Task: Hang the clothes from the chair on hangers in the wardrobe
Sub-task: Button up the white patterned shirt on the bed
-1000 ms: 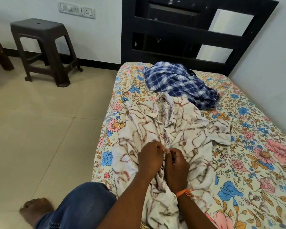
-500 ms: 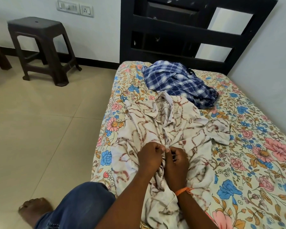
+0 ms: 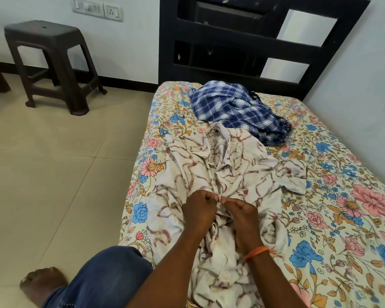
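A white shirt with brown streaks lies spread out on the bed, collar pointing to the headboard. My left hand and my right hand sit side by side on its front placket, each pinching one edge of the fabric at the middle. An orange band circles my right wrist. Behind the white shirt, a crumpled blue checked shirt lies near the headboard. No hanger or wardrobe is in view.
The bed has a floral sheet and a dark headboard against the wall. A dark plastic stool stands on the tiled floor at the left. My knee in jeans and bare foot are beside the bed.
My hands stay on the shirt's placket and have drawn slightly apart; the fabric between them has shifted a little. The camera has barely moved.
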Tool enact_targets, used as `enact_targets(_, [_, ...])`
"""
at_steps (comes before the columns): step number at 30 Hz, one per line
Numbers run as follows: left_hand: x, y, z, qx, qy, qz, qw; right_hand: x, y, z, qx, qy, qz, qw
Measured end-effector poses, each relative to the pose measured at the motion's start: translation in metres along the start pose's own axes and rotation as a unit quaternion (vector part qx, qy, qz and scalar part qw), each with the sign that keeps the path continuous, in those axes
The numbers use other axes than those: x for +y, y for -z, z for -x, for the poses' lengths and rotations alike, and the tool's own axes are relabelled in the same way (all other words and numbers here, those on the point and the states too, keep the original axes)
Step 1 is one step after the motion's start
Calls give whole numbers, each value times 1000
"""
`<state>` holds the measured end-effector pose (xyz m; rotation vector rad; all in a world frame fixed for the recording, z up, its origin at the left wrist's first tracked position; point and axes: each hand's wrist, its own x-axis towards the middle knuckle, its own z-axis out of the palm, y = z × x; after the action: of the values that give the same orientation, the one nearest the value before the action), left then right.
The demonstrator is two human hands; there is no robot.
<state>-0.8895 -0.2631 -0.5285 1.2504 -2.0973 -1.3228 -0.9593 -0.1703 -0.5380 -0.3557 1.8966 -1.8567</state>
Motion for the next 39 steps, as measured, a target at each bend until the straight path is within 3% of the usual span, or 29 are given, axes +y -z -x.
enact_targets(17, [10,9,4,-36,47,66,996,9,-12,4,59,37,45,997])
enact_targets(25, [7,3,-4,-46,55,28,997,12,-9,3,57,43,82,994])
enact_targets(32, [1,-3,-10,-46,67,77,994,3,-9,1,35,11,39,999])
enact_targets(39, [5,-5,-3,1,31,1,1000,17,-13,-1,101,63,135,984])
